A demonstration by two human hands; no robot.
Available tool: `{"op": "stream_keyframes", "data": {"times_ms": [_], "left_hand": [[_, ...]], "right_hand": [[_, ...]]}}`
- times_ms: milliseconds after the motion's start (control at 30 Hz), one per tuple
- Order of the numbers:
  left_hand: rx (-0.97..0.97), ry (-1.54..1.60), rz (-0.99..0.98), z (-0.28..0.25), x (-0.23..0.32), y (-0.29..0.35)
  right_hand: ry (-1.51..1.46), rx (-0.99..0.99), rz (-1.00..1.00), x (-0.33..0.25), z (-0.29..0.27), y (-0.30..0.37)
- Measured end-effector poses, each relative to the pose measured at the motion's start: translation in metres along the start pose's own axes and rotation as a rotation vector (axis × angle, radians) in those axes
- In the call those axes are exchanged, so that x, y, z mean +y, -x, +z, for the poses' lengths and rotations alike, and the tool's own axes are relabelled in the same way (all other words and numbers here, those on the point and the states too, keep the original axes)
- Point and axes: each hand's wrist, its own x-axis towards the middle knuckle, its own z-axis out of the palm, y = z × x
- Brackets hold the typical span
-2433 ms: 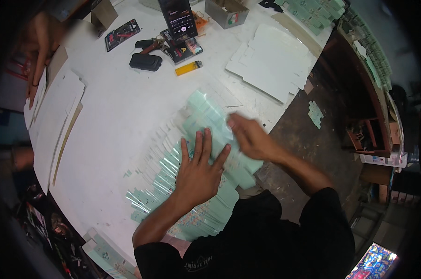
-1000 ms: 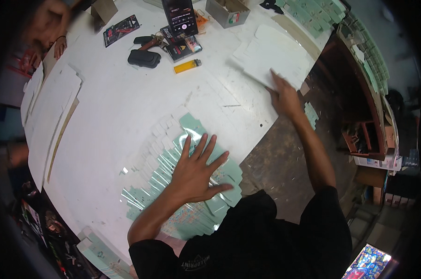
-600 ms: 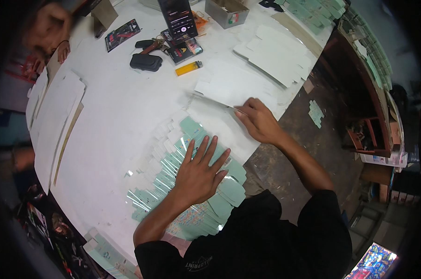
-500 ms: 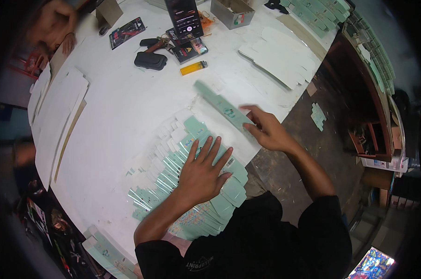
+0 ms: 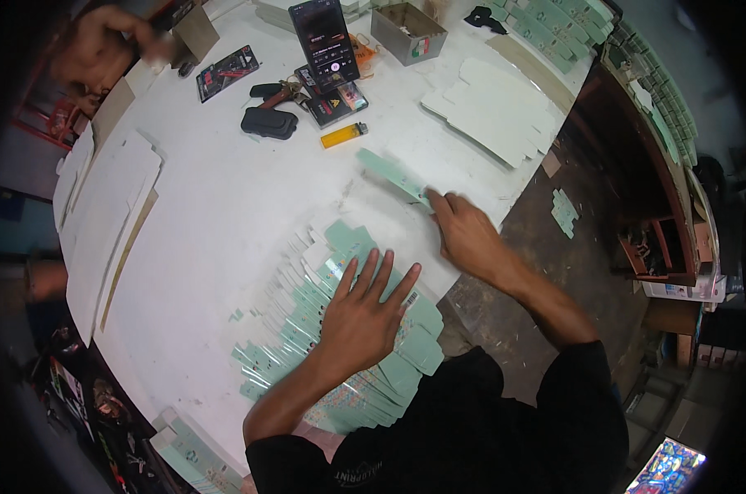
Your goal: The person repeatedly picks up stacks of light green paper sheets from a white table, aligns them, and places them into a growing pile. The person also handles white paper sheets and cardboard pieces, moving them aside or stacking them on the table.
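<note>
My left hand lies flat with fingers spread on a fanned pile of pale green printed carton blanks. The blanks overlap like shingles, and their glossy edges run out toward the left. In my right hand, to the right of the pile, is a long narrow green carton, gripped by its near end. The carton's far end points up and left toward a yellow lighter. It looks slim from this angle, and my fingers cover the near end.
A phone stands propped beyond the lighter, with a black case and keys beside it. A grey metal box is farther back. White blanks lie at right, large sheets at left. Another person is at far left.
The carton in my right hand has turned, showing a narrower side, and my fingers have closed over its near end. My left hand stays on the pile. The other person's arm has risen.
</note>
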Motion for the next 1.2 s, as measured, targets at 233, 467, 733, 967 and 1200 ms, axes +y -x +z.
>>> {"op": "stream_keyframes", "data": {"times_ms": [233, 467, 733, 967, 1200], "left_hand": [[-0.203, -0.184, 0.077, 0.006, -0.009, 0.000], [-0.135, 0.052, 0.046, -0.002, -0.003, -0.001], [0.001, -0.119, 0.049, 0.016, -0.004, 0.003], [0.009, -0.054, 0.020, 0.014, -0.004, 0.006], [-0.231, -0.046, 0.077, -0.005, -0.001, 0.000]], "right_hand": [[-0.350, -0.520, 0.199, -0.017, -0.001, 0.005], [0.346, 0.091, 0.167, 0.134, -0.031, -0.032], [0.109, 0.043, -0.021, 0.029, -0.001, 0.008], [-0.190, -0.035, 0.151, -0.026, -0.007, 0.006], [-0.156, 0.016, 0.216, -0.007, 0.002, 0.026]]}}
